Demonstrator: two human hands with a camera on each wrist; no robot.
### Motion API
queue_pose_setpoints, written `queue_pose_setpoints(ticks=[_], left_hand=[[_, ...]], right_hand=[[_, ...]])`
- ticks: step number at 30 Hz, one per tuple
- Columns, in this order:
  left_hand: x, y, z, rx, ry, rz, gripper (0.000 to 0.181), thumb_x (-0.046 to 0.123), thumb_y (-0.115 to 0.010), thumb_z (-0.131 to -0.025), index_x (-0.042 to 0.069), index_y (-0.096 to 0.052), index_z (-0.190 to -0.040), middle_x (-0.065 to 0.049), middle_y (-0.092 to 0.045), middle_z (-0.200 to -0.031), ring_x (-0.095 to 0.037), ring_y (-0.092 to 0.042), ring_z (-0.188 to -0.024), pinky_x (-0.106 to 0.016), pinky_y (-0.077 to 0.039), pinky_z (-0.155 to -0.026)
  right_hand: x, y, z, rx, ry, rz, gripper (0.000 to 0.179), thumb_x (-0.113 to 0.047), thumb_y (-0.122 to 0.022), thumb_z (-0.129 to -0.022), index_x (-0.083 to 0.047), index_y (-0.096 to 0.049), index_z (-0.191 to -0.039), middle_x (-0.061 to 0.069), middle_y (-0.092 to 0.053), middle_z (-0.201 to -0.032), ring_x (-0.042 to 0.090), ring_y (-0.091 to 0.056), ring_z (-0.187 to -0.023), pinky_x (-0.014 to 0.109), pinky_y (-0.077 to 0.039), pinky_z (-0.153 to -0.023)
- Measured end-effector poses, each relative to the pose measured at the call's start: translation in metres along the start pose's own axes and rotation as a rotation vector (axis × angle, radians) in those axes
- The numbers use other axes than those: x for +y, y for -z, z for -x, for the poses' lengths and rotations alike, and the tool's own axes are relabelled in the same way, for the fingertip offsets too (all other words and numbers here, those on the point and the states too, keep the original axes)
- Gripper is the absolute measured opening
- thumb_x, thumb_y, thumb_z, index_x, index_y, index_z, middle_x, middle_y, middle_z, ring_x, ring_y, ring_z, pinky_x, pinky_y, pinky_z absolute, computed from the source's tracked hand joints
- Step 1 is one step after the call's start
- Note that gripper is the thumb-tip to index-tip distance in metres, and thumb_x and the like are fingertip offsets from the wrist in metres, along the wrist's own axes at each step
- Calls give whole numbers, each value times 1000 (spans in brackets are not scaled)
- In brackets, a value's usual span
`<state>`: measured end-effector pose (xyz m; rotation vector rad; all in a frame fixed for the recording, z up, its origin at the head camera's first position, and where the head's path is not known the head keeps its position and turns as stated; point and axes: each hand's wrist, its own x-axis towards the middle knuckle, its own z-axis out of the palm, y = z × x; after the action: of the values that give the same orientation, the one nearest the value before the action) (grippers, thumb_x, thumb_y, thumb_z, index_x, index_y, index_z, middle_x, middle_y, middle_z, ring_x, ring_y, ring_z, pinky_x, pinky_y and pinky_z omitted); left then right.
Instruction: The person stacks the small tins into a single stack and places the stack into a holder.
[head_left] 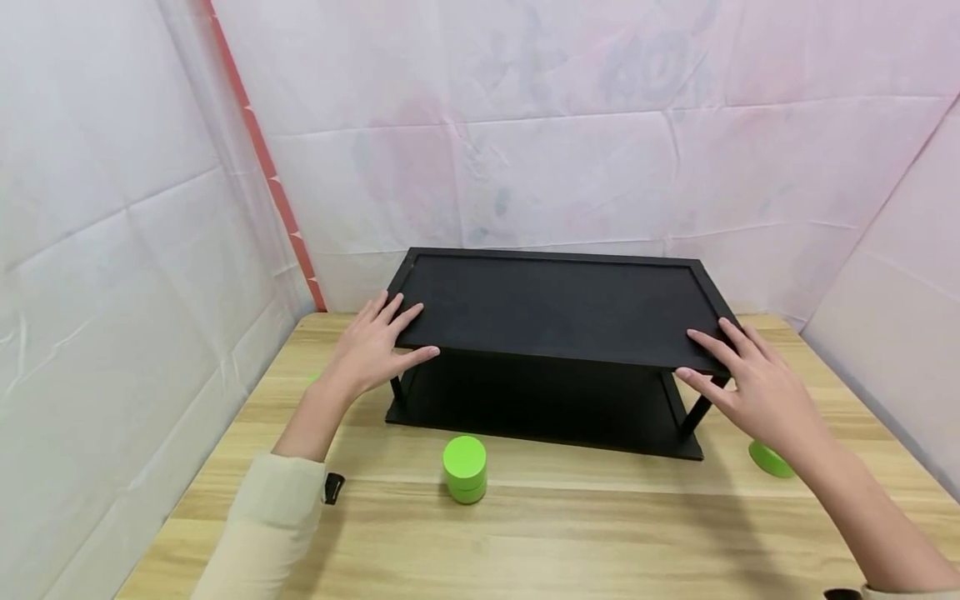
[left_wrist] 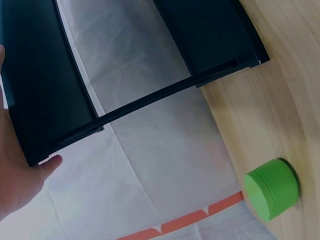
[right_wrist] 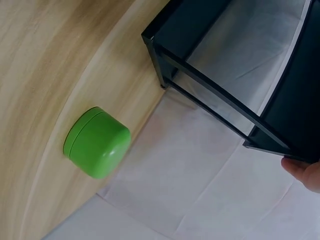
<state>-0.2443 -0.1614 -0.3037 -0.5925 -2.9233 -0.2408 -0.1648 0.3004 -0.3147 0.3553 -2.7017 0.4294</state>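
Note:
A black two-tier shelf (head_left: 555,304) stands on the wooden table, its top panel raised above a lower panel (head_left: 540,404) by slim side posts. My left hand (head_left: 367,350) rests on the left end of the top panel, with fingers straight across it and thumb along the front edge. At the opposite end, my right hand (head_left: 768,396) lies over the right front corner, fingers extended on top. Both thumbs show beside the panel's corners in the wrist views. A green lidded round container (head_left: 465,469) stands before the shelf.
Right of the shelf, partly behind my forearm, is another green container (head_left: 770,460). A green container (left_wrist: 272,190) also stands on the left side, mostly hidden in the head view. White sheeting (head_left: 555,175) encloses the table (head_left: 585,542) at the back and sides.

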Motion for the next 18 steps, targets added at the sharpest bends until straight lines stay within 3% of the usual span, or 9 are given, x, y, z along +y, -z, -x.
queue_pose_setpoints(ticks=[5, 18], left_hand=[[2, -1, -2, 2, 16, 9, 83, 73, -39, -81, 20, -29, -145, -14, -16, -149, -29, -5, -137, -47, -12, -108], [6, 3, -5, -19, 50, 0, 86, 72, -39, -81, 16, -28, -146, -17, -12, -150, -31, -3, -137, -49, -14, -107]], right_hand=[[6, -1, -5, -11, 8, -9, 59, -43, -59, -87, -7, -47, -133, 29, -25, -142, 42, -14, -132, 63, -16, -99], [13, -1, -14, -25, 15, -16, 59, -41, -59, -88, -7, -47, -134, 29, -24, -142, 39, -11, -134, 61, -14, -101]])
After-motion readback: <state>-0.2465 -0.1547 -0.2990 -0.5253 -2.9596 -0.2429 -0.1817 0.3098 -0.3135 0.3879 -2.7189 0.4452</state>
